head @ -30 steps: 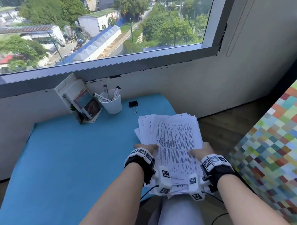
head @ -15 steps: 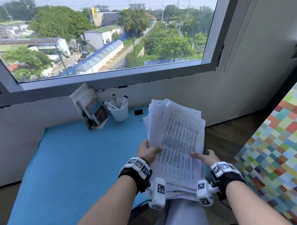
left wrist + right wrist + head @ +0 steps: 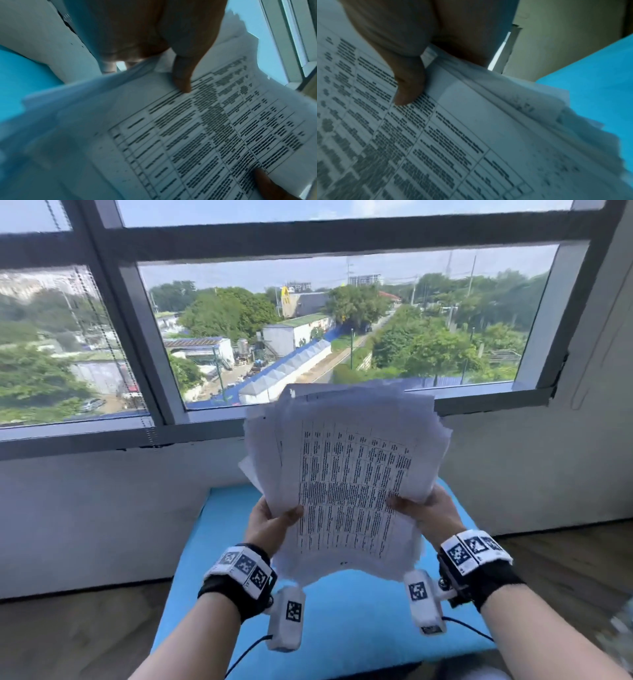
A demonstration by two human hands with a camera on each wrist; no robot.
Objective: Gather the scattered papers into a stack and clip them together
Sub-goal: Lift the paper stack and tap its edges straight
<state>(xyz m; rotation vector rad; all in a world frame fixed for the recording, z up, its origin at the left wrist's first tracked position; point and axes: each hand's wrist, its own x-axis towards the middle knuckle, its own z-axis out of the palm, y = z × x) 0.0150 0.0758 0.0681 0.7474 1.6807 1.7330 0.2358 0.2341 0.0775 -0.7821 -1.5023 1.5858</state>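
The stack of papers (image 3: 346, 474) was held up in the air, nearly upright and tilted a little, above the blue table (image 3: 359, 611) and in front of the window (image 3: 308, 337), its sheets uneven and fanned at the top and left edges. The front sheet carried a printed table of dense text. The left hand (image 3: 270, 525) gripped the stack's lower left edge, thumb curled over the front sheet and the other fingers hidden behind the sheets; the right hand (image 3: 431, 511) gripped the lower right edge in the same way, thumb on the front. The head view alone showed both hands at once, the banded wrist straps with square markers, and the trees and rooftops beyond the glass. The left wrist view showed the left hand's (image 3: 154, 33) thumb pressed flat on the printed grid of the papers (image 3: 188, 135), with the tip of the right thumb at the lower right corner of that picture and a strip of window frame at the far right. The right wrist view showed the right hand's (image 3: 406, 40) thumb lying on the text of the papers (image 3: 453, 142), the ragged layered edges of the sheets below it, and the blue table (image 3: 599, 81) past them. Both wrist pictures were blurred.
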